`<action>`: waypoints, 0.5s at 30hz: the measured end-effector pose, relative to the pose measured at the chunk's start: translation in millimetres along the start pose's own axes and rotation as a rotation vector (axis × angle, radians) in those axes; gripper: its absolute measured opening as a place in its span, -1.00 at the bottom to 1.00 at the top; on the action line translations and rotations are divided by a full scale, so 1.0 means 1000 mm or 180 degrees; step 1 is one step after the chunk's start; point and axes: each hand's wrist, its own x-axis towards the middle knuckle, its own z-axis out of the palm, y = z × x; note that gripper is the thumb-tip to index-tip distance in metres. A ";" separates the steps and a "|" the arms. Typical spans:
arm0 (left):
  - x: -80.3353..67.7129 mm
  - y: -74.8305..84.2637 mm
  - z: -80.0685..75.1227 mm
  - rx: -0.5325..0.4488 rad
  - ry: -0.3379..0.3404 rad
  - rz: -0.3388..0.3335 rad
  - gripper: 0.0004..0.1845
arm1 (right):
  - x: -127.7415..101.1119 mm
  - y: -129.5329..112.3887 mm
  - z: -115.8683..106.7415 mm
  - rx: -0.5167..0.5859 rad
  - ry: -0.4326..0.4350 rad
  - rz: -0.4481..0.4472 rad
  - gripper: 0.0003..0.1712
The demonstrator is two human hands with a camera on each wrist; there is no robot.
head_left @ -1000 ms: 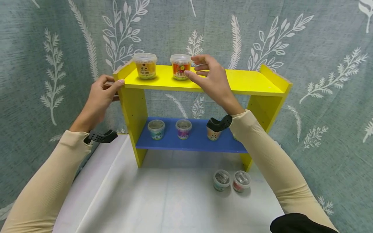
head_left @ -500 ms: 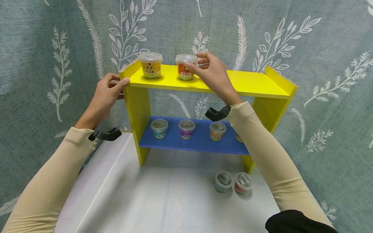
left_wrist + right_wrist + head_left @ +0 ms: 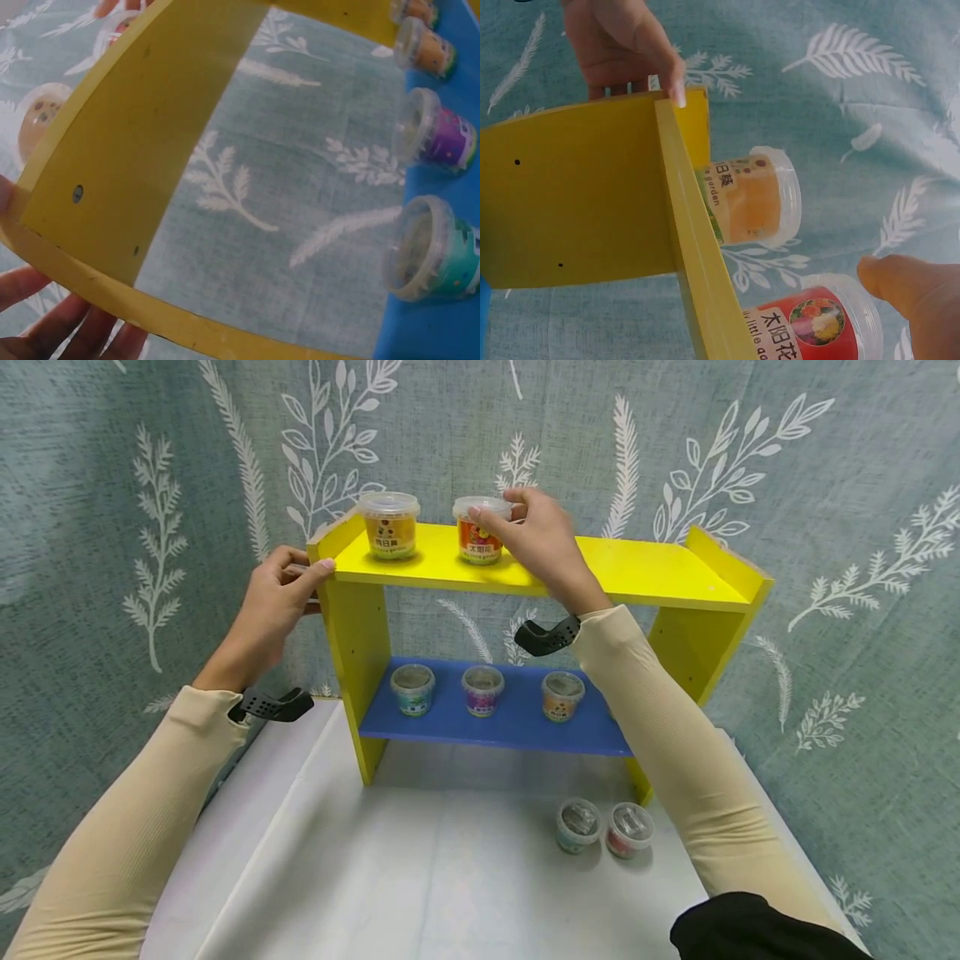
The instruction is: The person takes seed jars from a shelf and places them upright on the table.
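My left hand (image 3: 267, 610) grips the upper left corner of the yellow shelf unit (image 3: 637, 568), thumb in front and fingers around the outer side. In the left wrist view its fingertips (image 3: 71, 330) show along the panel edge. On the top board stands a clear-lidded tub with a red flower label (image 3: 480, 541). My right hand (image 3: 546, 539) holds that tub near its lid, thumb across the front; its other fingers are partly hidden behind. Beside it on the left stands a tub with a yellow label (image 3: 390, 531), seen also in the right wrist view.
The blue lower board (image 3: 517, 727) bears a teal tub (image 3: 412, 693), a purple tub (image 3: 482, 693) and an orange tub (image 3: 561, 700); my right sleeve hides its right end. On the white tabletop (image 3: 420, 868) stand another teal tub (image 3: 577, 828) and a red one (image 3: 628, 833).
My right hand has come in from the right of the red-labelled tub, and its thumb has moved up onto the lid. The left hand keeps its grip; the head view has shifted slightly.
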 end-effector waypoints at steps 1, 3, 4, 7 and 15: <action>0.000 0.000 0.000 0.0003 -0.0004 0.0005 -0.60 | 0.001 -0.001 0.000 -0.0008 0.0002 0.0016 -0.04; 0.000 -0.001 0.000 -0.0005 -0.0007 0.0010 -0.60 | 0.002 -0.002 0.001 -0.0013 -0.0008 0.0057 -0.03; 0.001 -0.001 0.000 -0.0002 -0.0006 0.0011 -0.60 | 0.002 -0.003 0.001 -0.0007 -0.0015 0.0076 -0.02; 0.001 -0.002 0.000 -0.0009 -0.0002 0.0020 -0.61 | 0.004 -0.004 0.002 0.0049 -0.0057 0.0116 -0.01; 0.002 -0.002 -0.001 0.0024 0.0025 -0.0017 -0.61 | 0.008 -0.002 0.002 0.0232 -0.0170 0.0106 0.00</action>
